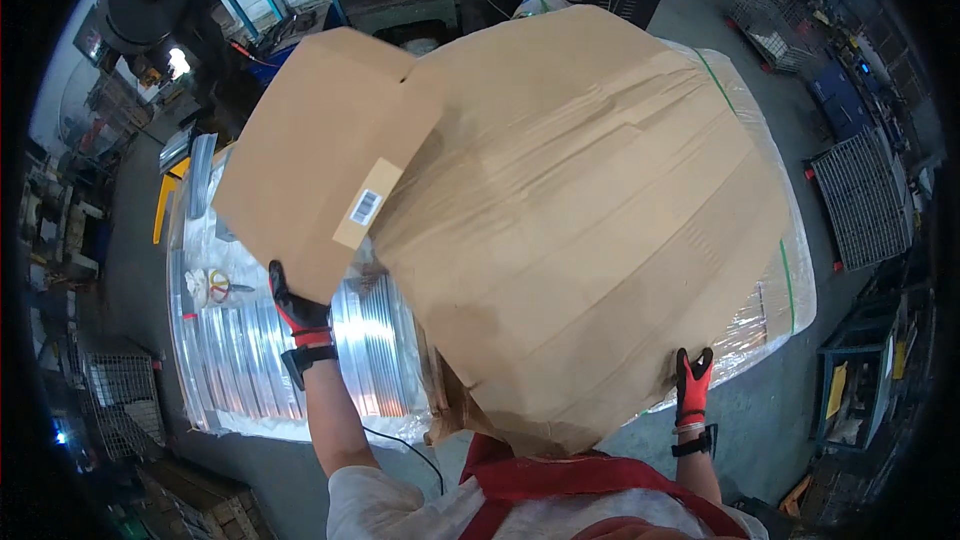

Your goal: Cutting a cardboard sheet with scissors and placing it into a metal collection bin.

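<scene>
My left hand (299, 312), in a black and red glove, is closed on the near corner of a smaller brown cardboard piece (320, 130) with a barcode label (366, 206). This piece slants up and overlaps the left edge of a large, creased cardboard sheet (590, 230). At the sheet's near right edge is my right hand (693, 387), gloved the same way, with its visible fingertips apart. Its remaining fingers are hard to make out. Shiny metal strips (370, 340) lie in rows beside and below my left hand. The sheet's near end reaches my red apron (560, 475).
Scissors (217, 287) and a white crumpled item rest left of the strips. Clear plastic wrap (745, 325) and a green strap (787, 285) show along the right side. Wire cages (862, 202) stand at the right, a dark machine (165, 10) at the upper left.
</scene>
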`<state>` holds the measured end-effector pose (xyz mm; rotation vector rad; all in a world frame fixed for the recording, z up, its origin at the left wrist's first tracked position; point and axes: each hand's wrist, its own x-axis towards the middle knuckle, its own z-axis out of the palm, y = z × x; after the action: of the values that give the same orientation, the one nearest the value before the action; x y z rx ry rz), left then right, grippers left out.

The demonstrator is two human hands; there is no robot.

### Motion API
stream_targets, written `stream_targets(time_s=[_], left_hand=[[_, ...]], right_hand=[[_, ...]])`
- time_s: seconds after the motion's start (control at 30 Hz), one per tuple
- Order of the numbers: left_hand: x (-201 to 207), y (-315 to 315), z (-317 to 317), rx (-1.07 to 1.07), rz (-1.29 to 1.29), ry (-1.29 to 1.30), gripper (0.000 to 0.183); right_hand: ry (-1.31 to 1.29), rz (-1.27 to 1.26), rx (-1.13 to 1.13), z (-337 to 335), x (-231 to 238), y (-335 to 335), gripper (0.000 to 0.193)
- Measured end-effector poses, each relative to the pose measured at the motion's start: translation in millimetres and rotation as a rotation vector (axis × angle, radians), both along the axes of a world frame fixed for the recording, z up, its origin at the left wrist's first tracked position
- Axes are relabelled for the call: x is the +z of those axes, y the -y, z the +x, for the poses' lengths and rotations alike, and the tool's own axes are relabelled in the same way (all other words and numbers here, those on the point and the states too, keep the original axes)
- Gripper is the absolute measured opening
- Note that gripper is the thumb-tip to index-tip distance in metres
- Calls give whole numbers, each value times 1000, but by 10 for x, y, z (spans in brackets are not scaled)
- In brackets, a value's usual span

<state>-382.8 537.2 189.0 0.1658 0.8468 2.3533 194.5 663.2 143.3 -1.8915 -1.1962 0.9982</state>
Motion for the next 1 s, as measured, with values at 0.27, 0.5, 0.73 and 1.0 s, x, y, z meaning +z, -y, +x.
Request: stream_targets(time_s=[0.27, 0.5, 0.73, 1.0], left_hand=[[-670, 1071, 0, 327, -184, -24, 48], [-1310, 1357, 335, 317, -282, 153, 51], [-1112, 1382, 829, 278, -842, 25, 55], [-1179, 343, 1883, -653, -408, -1133, 27]], right_hand=[[-483, -245, -208, -398, 140, 328, 49], [-512, -405, -70, -574, 198, 390, 61], [-515, -279, -44, -582, 26, 628, 28], [-665, -258, 69, -496, -17, 794, 33]])
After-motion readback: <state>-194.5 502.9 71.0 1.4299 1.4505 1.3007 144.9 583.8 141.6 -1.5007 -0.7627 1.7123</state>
